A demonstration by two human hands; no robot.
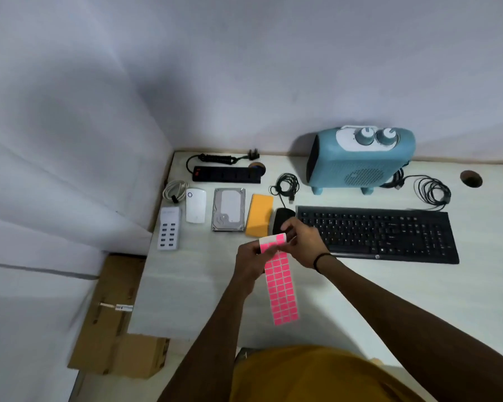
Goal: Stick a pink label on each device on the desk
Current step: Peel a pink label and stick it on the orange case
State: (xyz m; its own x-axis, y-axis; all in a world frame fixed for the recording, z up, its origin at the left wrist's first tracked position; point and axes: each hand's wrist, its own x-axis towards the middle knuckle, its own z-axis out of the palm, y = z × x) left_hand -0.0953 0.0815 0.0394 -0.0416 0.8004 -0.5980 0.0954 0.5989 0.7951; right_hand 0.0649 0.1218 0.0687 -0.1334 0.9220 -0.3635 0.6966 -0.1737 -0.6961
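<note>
On the white desk (186, 285) lay, from the left, one white multi-port charger (169, 227), one white power bank (196, 205), one black power strip (226, 174), one hard drive (228, 209), one orange pad (259, 215), one black mouse (282, 219), one black keyboard (378, 232) and one blue fan heater (360, 161). Both forearms reached forward over the desk's middle. The left hand (249, 261) pinched the upper edge of one sheet of pink labels (280, 288), which hung down above the desk. The right hand (304, 245), its fingers (288, 227) curled, gripped the sheet's folded top beside the mouse. A cardboard box (114, 323) sat on the floor at left.
</note>
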